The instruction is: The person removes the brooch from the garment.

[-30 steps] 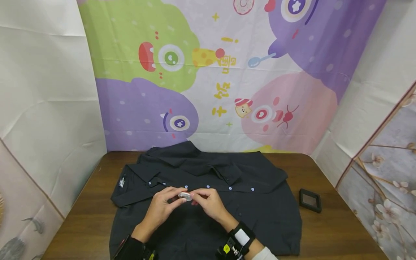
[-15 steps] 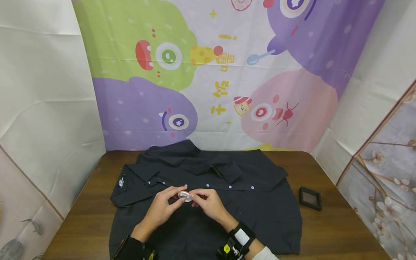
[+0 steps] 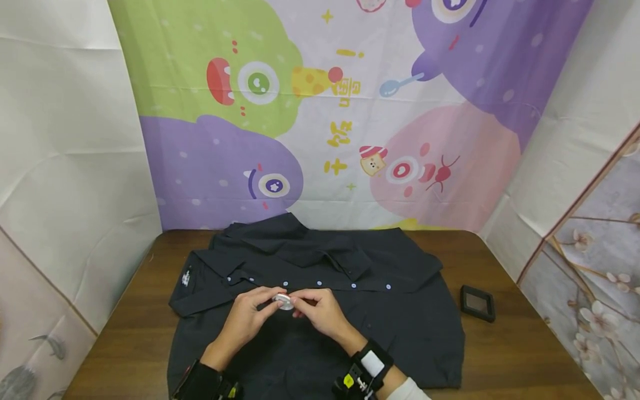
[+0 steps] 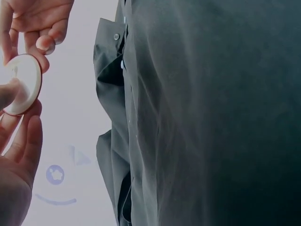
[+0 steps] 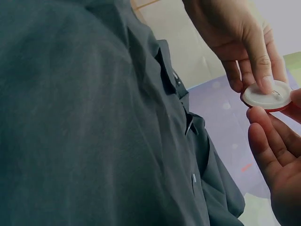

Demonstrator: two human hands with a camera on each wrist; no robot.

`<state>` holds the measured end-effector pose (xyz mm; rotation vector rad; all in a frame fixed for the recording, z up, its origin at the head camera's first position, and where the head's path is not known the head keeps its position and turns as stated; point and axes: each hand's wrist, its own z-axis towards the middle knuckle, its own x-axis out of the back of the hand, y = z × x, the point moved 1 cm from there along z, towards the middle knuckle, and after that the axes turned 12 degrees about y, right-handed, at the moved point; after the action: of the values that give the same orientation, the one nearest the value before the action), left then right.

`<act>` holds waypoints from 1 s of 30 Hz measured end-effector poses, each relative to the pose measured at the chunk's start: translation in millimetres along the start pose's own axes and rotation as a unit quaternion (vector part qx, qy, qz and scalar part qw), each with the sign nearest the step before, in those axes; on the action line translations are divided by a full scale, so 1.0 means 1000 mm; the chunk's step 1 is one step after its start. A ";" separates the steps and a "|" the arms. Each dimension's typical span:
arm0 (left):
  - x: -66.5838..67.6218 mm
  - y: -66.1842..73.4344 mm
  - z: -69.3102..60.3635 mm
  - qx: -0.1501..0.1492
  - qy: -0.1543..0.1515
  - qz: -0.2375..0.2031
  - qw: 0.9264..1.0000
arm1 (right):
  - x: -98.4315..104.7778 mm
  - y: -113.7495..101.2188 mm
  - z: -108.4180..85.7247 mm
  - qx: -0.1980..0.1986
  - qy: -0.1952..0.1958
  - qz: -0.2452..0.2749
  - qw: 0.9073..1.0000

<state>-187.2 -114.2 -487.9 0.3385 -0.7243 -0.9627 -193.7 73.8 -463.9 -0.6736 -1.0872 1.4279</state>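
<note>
Above a dark button-up shirt (image 3: 320,333), both hands hold a small round pin badge (image 3: 284,301). Its back is white with a little clasp, and a thin red rim shows in the wrist views. My left hand (image 3: 246,316) grips the badge (image 4: 27,87) from the left, thumb pressed flat on the white back and fingers behind. With thumb and fingertips, my right hand (image 3: 320,314) pinches the opposite edge of the badge (image 5: 268,95). The badge's front face is hidden. A row of pale buttons (image 3: 319,283) runs across the shirt just beyond the hands.
The shirt covers most of the brown wooden table (image 3: 505,355). To its right lies a small black square frame (image 3: 477,303). A cartoon-printed cloth (image 3: 340,205) hangs behind the table's far edge.
The head view has tilted slightly, so the background shifts a little. The badge turns slightly between the fingers, while both hands stay in nearly the same place.
</note>
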 end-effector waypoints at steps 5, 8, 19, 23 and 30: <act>0.000 -0.001 0.000 -0.029 0.017 0.005 0.999 | 0.000 -0.002 0.001 0.016 0.001 0.002 1.000; 0.000 -0.001 0.001 -0.066 0.028 0.026 0.997 | 0.000 -0.003 0.001 0.026 0.003 -0.001 1.000; 0.003 0.002 0.002 -0.159 0.019 0.071 0.985 | 0.002 -0.006 0.000 0.028 -0.004 0.000 1.000; 0.005 0.001 0.003 -0.161 0.015 0.067 0.985 | 0.000 -0.007 0.001 0.042 -0.005 -0.006 0.999; 0.006 0.001 0.005 -0.129 0.022 0.035 0.991 | -0.002 -0.011 0.001 0.054 0.000 -0.006 0.999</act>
<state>-187.5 -118.6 -481.4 0.1066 -0.5601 -0.9657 -189.7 71.1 -454.1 -0.5895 -1.0051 1.4640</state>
